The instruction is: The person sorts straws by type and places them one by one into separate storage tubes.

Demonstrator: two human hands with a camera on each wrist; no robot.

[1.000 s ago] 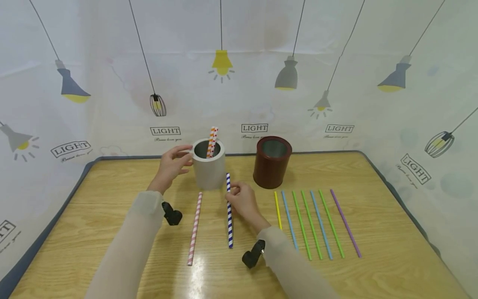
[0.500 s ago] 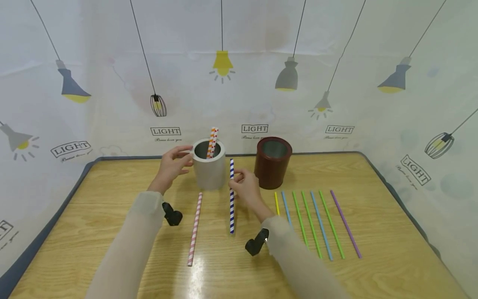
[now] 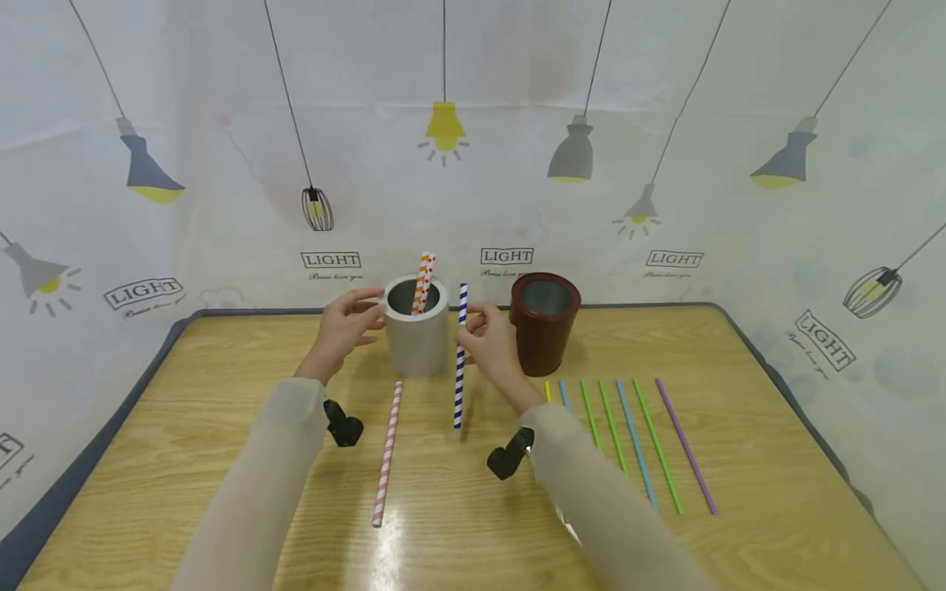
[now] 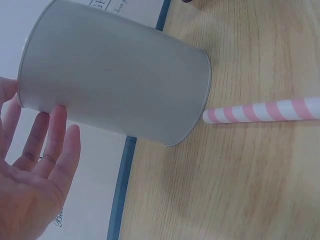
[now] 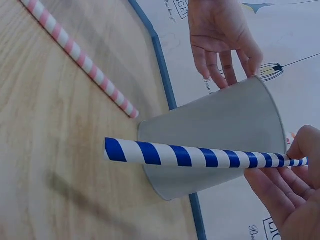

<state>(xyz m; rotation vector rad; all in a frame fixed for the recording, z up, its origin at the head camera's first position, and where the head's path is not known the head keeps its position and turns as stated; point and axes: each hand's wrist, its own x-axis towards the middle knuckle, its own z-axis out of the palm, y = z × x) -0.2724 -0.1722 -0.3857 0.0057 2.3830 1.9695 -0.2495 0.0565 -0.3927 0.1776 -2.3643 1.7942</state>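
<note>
Lifted clear of the wooden table (image 3: 222, 410) since the earlier frame, the blue-striped straw (image 3: 460, 361) is now held nearly upright just beside the grey cup (image 3: 416, 336). It is pinched near its upper end by the right hand (image 3: 491, 341), most of its length hanging below the fingers. The cup's rim is touched by the straight fingers of the left hand (image 3: 342, 328).

A dark red cylindrical can (image 3: 543, 322) stands open near the far edge of a wooden table (image 3: 739, 492). In front of it, toward the table's right side, thin straws lie side by side: yellow (image 3: 547, 391), blue (image 3: 563, 393), green (image 3: 602, 427), blue (image 3: 634, 447), green (image 3: 656, 447), purple (image 3: 683, 446). A white backdrop (image 3: 665, 123) printed with hanging lamps rises behind the table.
</note>
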